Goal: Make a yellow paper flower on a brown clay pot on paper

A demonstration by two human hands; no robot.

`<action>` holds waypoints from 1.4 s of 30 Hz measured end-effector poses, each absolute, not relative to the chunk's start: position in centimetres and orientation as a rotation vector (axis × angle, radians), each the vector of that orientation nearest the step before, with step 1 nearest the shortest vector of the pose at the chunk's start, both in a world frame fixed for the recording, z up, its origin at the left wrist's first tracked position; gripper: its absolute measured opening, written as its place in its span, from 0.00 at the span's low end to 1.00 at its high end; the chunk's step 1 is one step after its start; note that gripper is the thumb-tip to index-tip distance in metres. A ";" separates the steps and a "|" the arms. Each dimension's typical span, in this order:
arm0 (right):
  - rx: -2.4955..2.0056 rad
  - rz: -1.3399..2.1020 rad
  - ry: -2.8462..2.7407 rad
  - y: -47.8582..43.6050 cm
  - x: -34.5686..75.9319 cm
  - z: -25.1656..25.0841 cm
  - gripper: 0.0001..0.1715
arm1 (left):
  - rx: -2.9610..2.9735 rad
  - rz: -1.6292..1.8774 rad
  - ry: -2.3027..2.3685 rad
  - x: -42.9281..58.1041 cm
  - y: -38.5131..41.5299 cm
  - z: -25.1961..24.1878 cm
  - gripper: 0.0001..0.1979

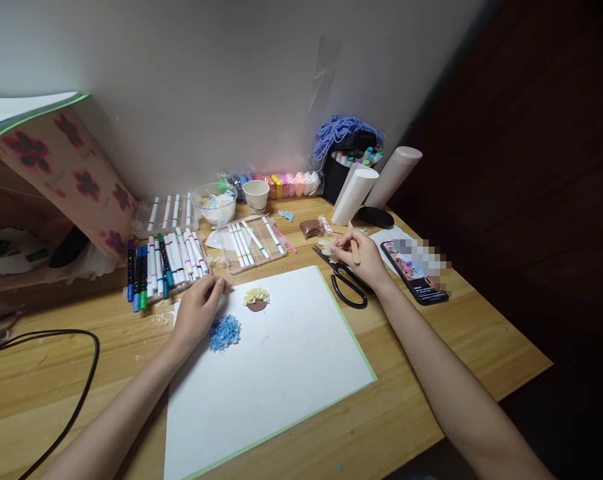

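Observation:
My left hand (pixel 200 308) rests on the upper left edge of a white sheet (pixel 276 373) with a green border, fingers loosely laid and partly hidden, holding nothing visible. Just right of it lies a fluffy blue clump (pixel 225 333) of small pieces. Above that on the sheet sits a brown half-round shape (pixel 256 306) topped with pale yellow bits (pixel 256 295). Past the sheet's upper right corner, my right hand (pixel 365 259) grips a flat wooden craft stick (pixel 355 251). Its fingertips are over pale yellow material (pixel 326 251), beside black-handled scissors (pixel 348 293).
Markers (pixel 176 260) lie at the left and in a clear tray (pixel 254 243). Behind stand a clear bowl (pixel 215 205), a paper cup (pixel 256 195), colored clay packs (pixel 286 185) and white bottles (pixel 355 195). A phone (pixel 414 272) lies right, a black cable (pixel 88 373) left.

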State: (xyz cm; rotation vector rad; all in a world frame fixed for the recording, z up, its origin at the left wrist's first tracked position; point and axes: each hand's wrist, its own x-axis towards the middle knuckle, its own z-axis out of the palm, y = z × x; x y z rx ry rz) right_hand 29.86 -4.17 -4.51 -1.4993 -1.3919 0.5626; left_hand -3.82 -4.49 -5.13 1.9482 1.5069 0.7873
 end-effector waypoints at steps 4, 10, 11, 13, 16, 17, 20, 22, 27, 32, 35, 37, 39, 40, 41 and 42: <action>-1.303 0.819 -1.334 -4.6 27.7 -4.2 0.16 | 1.913 0.905 1.503 -3.6 -4.9 -4.8 0.14; -1.224 1.051 -1.370 -6.5 24.3 -2.7 0.16 | 1.969 0.832 1.364 -1.6 -6.8 -1.4 0.12; -1.216 1.087 -1.391 -6.8 23.8 -2.5 0.16 | 1.983 0.776 1.326 -1.0 -7.0 -0.7 0.12; -1.194 1.145 -1.440 -7.5 22.9 -2.1 0.16 | 1.992 0.690 1.257 0.3 -7.3 0.2 0.13; -1.152 1.182 -1.457 -8.3 21.6 -1.9 0.17 | 1.963 0.627 1.208 2.1 -7.4 0.6 0.15; -1.142 1.178 -1.447 -8.5 21.2 -1.8 0.18 | 1.937 0.627 1.203 2.6 -7.4 0.4 0.15; -1.132 1.142 -1.407 -9.0 20.4 -1.6 0.19 | 1.786 0.675 1.185 3.4 -7.3 -0.1 0.16; -1.126 1.125 -1.404 -9.2 20.3 -1.3 0.20 | 1.659 0.709 1.150 3.6 -7.2 -0.3 0.14; -1.312 0.948 -1.770 -8.9 22.1 -1.1 0.11 | 1.481 0.754 1.108 3.2 -7.0 -0.2 0.12; -1.578 0.596 -2.290 -8.3 23.8 -1.8 0.06 | 1.399 0.786 1.105 2.9 -6.7 -0.6 0.10; -1.594 0.571 -2.345 -8.1 24.7 -1.8 0.10 | 1.377 0.774 1.107 3.0 -6.6 -0.6 0.10; -1.707 0.495 -2.262 -8.1 26.0 -1.6 0.08 | 1.350 0.747 1.113 3.0 -6.4 -0.3 0.11; -1.928 0.337 -2.114 -8.3 27.9 -1.8 0.03 | 1.342 0.696 1.128 3.1 -6.0 0.2 0.14; -2.035 0.259 -2.064 -8.6 28.8 -2.1 0.05 | 1.354 0.666 1.140 3.1 -5.8 0.4 0.15; -2.130 0.220 -2.020 -8.8 29.7 -2.5 0.09 | 1.374 0.636 1.152 3.2 -5.5 0.5 0.16; -2.158 0.222 -2.002 -9.1 30.4 -2.9 0.11 | 1.401 0.613 1.156 3.3 -5.2 0.7 0.17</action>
